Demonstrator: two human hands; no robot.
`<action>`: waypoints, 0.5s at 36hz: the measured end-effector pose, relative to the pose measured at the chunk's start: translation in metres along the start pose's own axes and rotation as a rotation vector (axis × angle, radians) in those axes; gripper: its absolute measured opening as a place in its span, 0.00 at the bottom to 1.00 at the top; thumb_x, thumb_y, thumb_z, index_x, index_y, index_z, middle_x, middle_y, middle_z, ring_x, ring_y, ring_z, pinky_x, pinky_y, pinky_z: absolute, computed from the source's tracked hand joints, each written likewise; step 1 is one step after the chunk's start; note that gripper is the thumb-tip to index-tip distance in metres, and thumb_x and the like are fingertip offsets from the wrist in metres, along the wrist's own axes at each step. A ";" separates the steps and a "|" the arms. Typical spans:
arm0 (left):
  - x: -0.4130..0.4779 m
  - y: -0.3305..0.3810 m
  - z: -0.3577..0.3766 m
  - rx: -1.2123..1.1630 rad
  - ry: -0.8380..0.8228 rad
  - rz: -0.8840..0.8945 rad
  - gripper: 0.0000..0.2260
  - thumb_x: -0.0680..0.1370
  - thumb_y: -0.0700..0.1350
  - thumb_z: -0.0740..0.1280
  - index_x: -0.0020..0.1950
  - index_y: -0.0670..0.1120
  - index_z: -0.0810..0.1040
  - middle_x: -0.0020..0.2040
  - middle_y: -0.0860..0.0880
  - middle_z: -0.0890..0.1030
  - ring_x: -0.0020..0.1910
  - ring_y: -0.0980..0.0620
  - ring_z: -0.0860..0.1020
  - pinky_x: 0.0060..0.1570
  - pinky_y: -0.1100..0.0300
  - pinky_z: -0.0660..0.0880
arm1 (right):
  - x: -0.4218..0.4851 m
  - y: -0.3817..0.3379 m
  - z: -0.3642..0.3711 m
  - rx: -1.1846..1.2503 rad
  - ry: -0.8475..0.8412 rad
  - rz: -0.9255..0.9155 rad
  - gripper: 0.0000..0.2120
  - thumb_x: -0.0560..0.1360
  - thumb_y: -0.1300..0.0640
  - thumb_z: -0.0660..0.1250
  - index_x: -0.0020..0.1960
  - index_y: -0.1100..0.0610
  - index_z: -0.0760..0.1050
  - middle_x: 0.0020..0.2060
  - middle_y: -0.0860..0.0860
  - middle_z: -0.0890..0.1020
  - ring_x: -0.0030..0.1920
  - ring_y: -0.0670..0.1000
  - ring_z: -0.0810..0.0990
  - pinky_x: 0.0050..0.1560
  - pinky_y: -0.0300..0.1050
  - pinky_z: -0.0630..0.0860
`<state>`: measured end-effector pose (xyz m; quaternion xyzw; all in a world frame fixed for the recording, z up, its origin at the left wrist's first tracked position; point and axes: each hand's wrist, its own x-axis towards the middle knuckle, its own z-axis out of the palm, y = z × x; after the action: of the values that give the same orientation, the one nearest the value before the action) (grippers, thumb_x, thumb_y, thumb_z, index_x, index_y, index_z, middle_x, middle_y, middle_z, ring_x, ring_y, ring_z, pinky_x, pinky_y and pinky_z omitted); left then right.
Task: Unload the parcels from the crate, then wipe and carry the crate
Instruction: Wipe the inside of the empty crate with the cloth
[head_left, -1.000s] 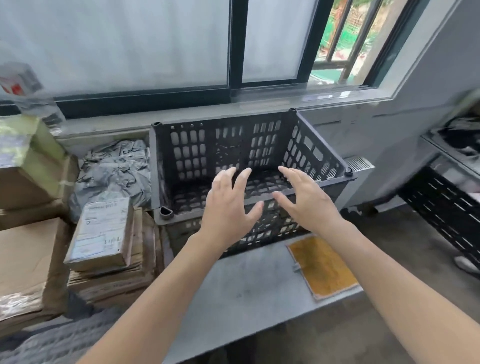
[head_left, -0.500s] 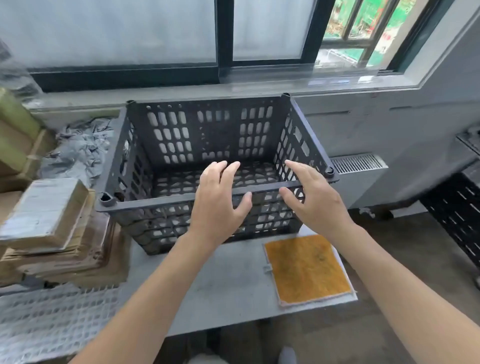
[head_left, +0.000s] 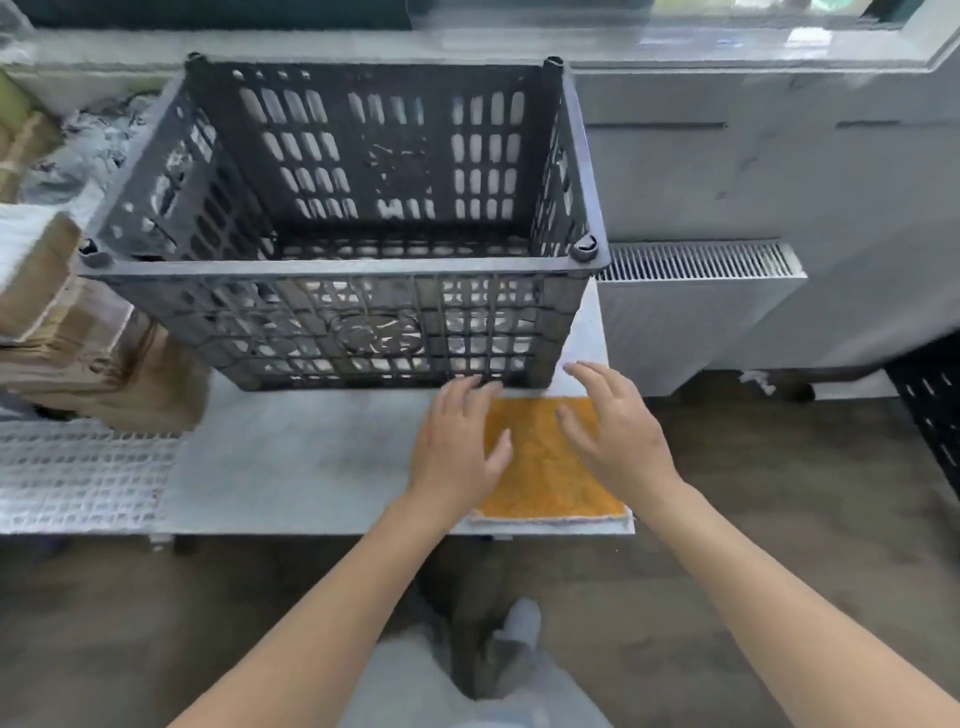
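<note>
As the cloth (head_left: 540, 467) lay just in front of the crate (head_left: 337, 267), at its right corner, the left hand (head_left: 457, 452) and right hand (head_left: 618, 436) were equally near above it, fingers spread, holding nothing.

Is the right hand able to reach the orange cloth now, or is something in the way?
Probably yes. The right hand is open right over the orange cloth, which lies flat in front of the crate. Nothing covers it; the left hand only overlaps its left edge.
</note>
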<state>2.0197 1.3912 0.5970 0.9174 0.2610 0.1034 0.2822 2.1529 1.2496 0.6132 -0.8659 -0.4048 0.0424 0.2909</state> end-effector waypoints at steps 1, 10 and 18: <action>0.002 -0.002 0.009 -0.036 -0.061 -0.088 0.23 0.78 0.50 0.63 0.71 0.44 0.71 0.68 0.43 0.71 0.69 0.42 0.68 0.68 0.46 0.68 | -0.001 0.006 0.004 -0.001 -0.029 0.037 0.22 0.78 0.54 0.68 0.70 0.56 0.72 0.66 0.50 0.76 0.67 0.47 0.68 0.63 0.36 0.64; 0.027 -0.015 0.065 -0.297 -0.192 -0.574 0.21 0.79 0.43 0.64 0.72 0.47 0.68 0.67 0.43 0.70 0.65 0.44 0.72 0.63 0.50 0.73 | -0.006 0.059 0.046 -0.086 -0.254 0.320 0.22 0.80 0.49 0.61 0.73 0.53 0.67 0.67 0.50 0.72 0.65 0.53 0.70 0.58 0.49 0.71; 0.051 -0.030 0.081 -0.374 -0.090 -0.846 0.21 0.79 0.42 0.64 0.71 0.46 0.66 0.67 0.43 0.68 0.60 0.42 0.75 0.53 0.52 0.76 | 0.003 0.085 0.067 -0.106 -0.287 0.533 0.27 0.81 0.47 0.62 0.75 0.59 0.62 0.67 0.57 0.70 0.66 0.57 0.68 0.60 0.52 0.71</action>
<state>2.0771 1.4020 0.5151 0.6672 0.5766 -0.0155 0.4713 2.1920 1.2405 0.5126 -0.9407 -0.2020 0.2180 0.1637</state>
